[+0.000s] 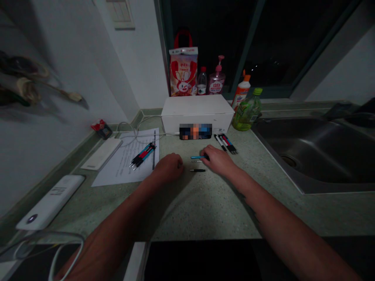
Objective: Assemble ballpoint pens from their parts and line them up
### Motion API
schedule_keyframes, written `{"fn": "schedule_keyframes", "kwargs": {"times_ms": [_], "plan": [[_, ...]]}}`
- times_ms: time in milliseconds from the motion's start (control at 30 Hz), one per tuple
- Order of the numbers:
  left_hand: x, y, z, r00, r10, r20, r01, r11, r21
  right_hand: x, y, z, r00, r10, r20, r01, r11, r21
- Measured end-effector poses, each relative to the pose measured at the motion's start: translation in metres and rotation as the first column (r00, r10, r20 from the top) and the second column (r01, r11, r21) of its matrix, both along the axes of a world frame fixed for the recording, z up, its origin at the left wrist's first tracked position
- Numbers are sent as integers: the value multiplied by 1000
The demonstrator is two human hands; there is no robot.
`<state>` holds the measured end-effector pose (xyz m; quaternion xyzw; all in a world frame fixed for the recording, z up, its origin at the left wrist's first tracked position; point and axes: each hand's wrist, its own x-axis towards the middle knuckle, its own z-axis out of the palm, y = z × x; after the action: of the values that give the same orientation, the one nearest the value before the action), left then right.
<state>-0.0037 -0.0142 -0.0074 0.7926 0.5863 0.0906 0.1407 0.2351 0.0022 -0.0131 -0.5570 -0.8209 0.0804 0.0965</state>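
Observation:
My right hand [218, 159] rests on the counter, its fingertips closed on the right end of a blue pen barrel [197, 157]. Just below that barrel lies a thin, pale pen part [195, 161], perhaps a refill. Nearer to me is a short black pen piece [198, 170] with a light tip. My left hand [169, 168] is curled on the counter to the left of these parts; whatever its fingers may hold is hidden. Several pens [143, 155] lie bunched on a printed sheet [117, 171] beyond my left wrist. More pens [226, 143] lie beyond my right hand.
A white box [196, 105] stands at the back, with a cabled phone [195, 131] leaning on it. Bottles, including a green one [248, 111], stand by the window. The sink [316, 152] is at right. A white power strip [52, 201] and a flat white box [102, 153] lie left.

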Motion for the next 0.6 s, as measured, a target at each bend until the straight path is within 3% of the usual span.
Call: {"fn": "schedule_keyframes", "kwargs": {"times_ms": [300, 600], "plan": [[0, 1, 6, 1000, -11, -7, 11, 1000, -15, 2, -3, 2, 999, 30, -10, -30, 1000, 6], [3, 8, -1, 979, 54, 198, -57, 998, 13, 1, -2, -2, 999, 38, -10, -38, 999, 21]]}}
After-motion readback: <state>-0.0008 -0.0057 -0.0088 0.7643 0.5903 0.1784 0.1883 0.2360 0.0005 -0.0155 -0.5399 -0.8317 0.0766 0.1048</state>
